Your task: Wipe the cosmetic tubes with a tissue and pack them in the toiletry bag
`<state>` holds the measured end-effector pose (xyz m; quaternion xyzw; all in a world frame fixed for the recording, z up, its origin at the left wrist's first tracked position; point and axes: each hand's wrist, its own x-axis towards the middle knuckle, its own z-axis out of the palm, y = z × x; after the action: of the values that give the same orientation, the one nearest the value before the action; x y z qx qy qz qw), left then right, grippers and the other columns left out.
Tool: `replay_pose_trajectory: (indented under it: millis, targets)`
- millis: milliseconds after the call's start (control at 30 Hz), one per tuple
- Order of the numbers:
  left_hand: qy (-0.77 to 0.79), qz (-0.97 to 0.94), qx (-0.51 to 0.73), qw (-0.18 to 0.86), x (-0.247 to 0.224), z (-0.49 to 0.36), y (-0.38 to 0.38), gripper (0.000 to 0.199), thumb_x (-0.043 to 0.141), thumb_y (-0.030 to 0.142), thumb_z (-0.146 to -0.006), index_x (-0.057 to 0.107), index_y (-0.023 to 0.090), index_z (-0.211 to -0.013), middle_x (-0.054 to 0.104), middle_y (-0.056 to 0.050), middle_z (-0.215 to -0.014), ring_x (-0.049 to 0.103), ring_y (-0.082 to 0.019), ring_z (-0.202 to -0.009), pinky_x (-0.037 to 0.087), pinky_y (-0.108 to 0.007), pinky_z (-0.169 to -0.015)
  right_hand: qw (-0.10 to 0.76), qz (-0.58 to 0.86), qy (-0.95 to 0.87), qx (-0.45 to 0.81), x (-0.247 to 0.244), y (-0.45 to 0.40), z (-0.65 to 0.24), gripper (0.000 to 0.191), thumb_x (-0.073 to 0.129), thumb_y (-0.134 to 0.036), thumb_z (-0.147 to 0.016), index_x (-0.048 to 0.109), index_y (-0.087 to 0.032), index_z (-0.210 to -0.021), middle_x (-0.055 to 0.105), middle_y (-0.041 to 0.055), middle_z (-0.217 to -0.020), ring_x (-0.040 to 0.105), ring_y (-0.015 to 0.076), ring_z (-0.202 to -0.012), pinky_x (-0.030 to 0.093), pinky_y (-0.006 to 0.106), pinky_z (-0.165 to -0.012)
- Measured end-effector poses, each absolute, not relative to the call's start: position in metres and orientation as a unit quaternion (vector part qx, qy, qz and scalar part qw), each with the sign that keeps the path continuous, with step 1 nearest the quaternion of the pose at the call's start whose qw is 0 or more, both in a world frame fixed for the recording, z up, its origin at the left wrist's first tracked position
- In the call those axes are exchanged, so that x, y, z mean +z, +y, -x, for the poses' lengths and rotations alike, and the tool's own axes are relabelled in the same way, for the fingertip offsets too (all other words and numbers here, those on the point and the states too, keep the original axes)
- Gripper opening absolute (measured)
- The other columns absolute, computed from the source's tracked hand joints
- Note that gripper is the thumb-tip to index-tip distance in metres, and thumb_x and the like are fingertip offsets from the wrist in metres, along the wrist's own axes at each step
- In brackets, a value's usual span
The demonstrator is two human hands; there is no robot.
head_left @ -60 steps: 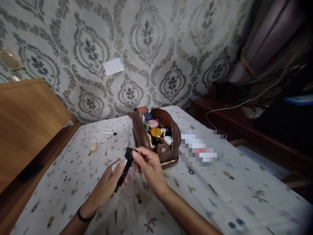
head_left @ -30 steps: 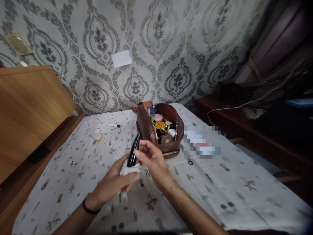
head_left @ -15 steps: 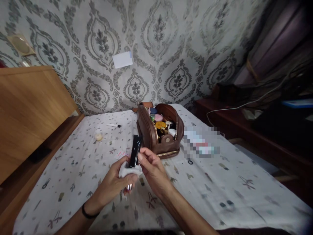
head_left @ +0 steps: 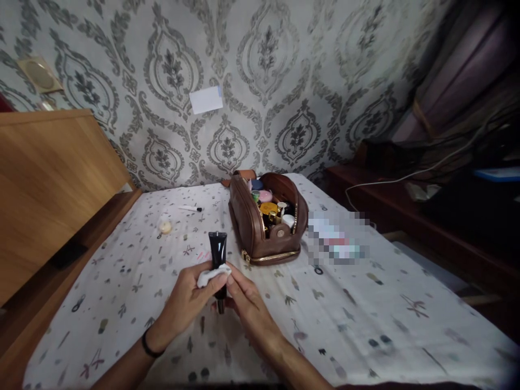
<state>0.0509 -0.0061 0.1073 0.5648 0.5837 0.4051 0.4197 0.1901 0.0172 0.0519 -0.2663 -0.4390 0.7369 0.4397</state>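
Observation:
A glossy black tube (head_left: pixel 218 248) stands nearly upright between my hands, its flat end up and a shiny cap at the bottom. My left hand (head_left: pixel 195 295) presses a crumpled white cloth (head_left: pixel 209 275) against the tube's front with the thumb. My right hand (head_left: pixel 247 300) pinches the cloth and the tube from the right side, with its fingertips close to the left thumb. Just beyond them sits an open brown bag (head_left: pixel 260 233), filled with several cosmetic items, among them a yellow one, a pink one and a white-lidded one.
On the patterned white cloth cover (head_left: pixel 134 281) lie a thin white brush (head_left: pixel 189 208) and a small cream-coloured round item (head_left: pixel 164 227). A blurred-out packet (head_left: pixel 335 238) is right of the bag. Wooden furniture (head_left: pixel 52 184) borders the left, and a dark red shelf (head_left: pixel 365 189) with cables the right.
The tube has turned from a tilt to nearly upright and sits slightly lower. My right fingers have moved down from its upper part to the white cloth. The view has shifted slightly.

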Motion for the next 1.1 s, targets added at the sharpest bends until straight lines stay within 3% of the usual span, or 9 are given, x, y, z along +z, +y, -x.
replay_pose_trajectory:
  millis: [133, 233, 400, 500, 667, 767, 867, 967, 1100]
  targets:
    - [0.587, -0.576, 0.396, 0.409, 0.11, -0.05, -0.004, 0.037, 0.064, 0.051, -0.088, 0.068, 0.015, -0.082, 0.065, -0.004, -0.074, 0.058, -0.017, -0.067, 0.048, -0.025, -0.059, 0.423, 0.272, -0.464, 0.729, 0.052, 0.014, -0.193, 0.054, 0.064, -0.063, -0.087, 0.068, -0.031, -0.13, 0.066, 0.0062, -0.102, 0.057, 0.0171, -0.074, 0.049, 0.026, -0.057]
    - [0.579, -0.576, 0.438, 0.376, 0.113, -0.051, 0.0, 0.031, 0.069, 0.048, -0.086, 0.067, 0.018, -0.094, 0.066, -0.002, -0.08, 0.06, -0.018, -0.077, 0.049, -0.024, -0.069, 0.442, 0.297, -0.467, 0.706, 0.049, 0.009, -0.192, 0.052, 0.066, -0.062, -0.086, 0.071, -0.03, -0.127, 0.066, 0.0055, -0.092, 0.054, 0.0172, -0.072, 0.044, 0.025, -0.054]
    - [0.596, -0.487, 0.498, 0.4, 0.111, -0.048, 0.01, 0.041, 0.07, 0.058, -0.082, 0.06, 0.02, -0.096, 0.053, 0.006, -0.069, 0.044, -0.007, -0.052, 0.039, -0.018, -0.048, 0.433, 0.302, -0.42, 0.738, 0.047, 0.0, -0.189, 0.065, 0.066, -0.069, -0.083, 0.066, -0.029, -0.135, 0.058, 0.0024, -0.076, 0.045, 0.0138, -0.061, 0.032, 0.023, -0.048]
    - [0.618, -0.406, 0.533, 0.411, 0.106, -0.047, 0.016, 0.049, 0.068, 0.065, -0.081, 0.061, 0.019, -0.098, 0.054, 0.005, -0.069, 0.048, -0.007, -0.055, 0.039, -0.016, -0.048, 0.414, 0.303, -0.388, 0.766, 0.049, -0.004, -0.189, 0.071, 0.067, -0.072, -0.08, 0.066, -0.026, -0.134, 0.049, -0.0016, -0.065, 0.037, 0.0104, -0.056, 0.025, 0.02, -0.047]
    - [0.574, -0.394, 0.566, 0.442, 0.107, -0.05, 0.021, 0.052, 0.074, 0.065, -0.074, 0.056, 0.018, -0.081, 0.049, 0.007, -0.059, 0.043, -0.006, -0.047, 0.033, -0.016, -0.04, 0.414, 0.338, -0.312, 0.785, 0.053, -0.004, -0.19, 0.078, 0.077, -0.074, -0.066, 0.067, -0.029, -0.129, 0.057, -0.0005, -0.075, 0.048, 0.0092, -0.06, 0.027, 0.017, -0.049]
    - [0.541, -0.387, 0.573, 0.479, 0.109, -0.05, 0.021, 0.056, 0.081, 0.063, -0.065, 0.057, 0.018, -0.087, 0.052, 0.007, -0.058, 0.042, -0.006, -0.043, 0.031, -0.018, -0.037, 0.421, 0.346, -0.275, 0.792, 0.054, -0.002, -0.19, 0.078, 0.081, -0.073, -0.061, 0.067, -0.03, -0.124, 0.06, -0.0002, -0.08, 0.05, 0.0084, -0.059, 0.026, 0.016, -0.047]
    - [0.538, -0.392, 0.55, 0.504, 0.109, -0.046, 0.02, 0.06, 0.086, 0.059, -0.06, 0.058, 0.018, -0.094, 0.054, 0.007, -0.059, 0.041, -0.006, -0.044, 0.029, -0.016, -0.037, 0.428, 0.337, -0.294, 0.786, 0.053, -0.001, -0.19, 0.07, 0.079, -0.072, -0.066, 0.068, -0.03, -0.121, 0.059, -0.0012, -0.076, 0.049, 0.0076, -0.056, 0.025, 0.016, -0.046]
    - [0.547, -0.402, 0.538, 0.5, 0.108, -0.042, 0.02, 0.052, 0.086, 0.057, -0.063, 0.055, 0.019, -0.08, 0.045, 0.009, -0.054, 0.035, -0.004, -0.045, 0.029, -0.014, -0.039, 0.425, 0.322, -0.349, 0.77, 0.049, -0.002, -0.19, 0.066, 0.075, -0.071, -0.072, 0.069, -0.029, -0.122, 0.058, -0.0012, -0.074, 0.047, 0.0076, -0.055, 0.027, 0.017, -0.045]
    - [0.542, -0.41, 0.57, 0.461, 0.105, -0.044, 0.023, 0.05, 0.076, 0.059, -0.076, 0.048, 0.018, -0.067, 0.038, 0.009, -0.056, 0.034, -0.004, -0.047, 0.027, -0.014, -0.039, 0.41, 0.303, -0.386, 0.769, 0.046, -0.004, -0.19, 0.064, 0.075, -0.064, -0.078, 0.066, -0.028, -0.129, 0.053, -0.0036, -0.066, 0.041, 0.0069, -0.052, 0.026, 0.017, -0.044]
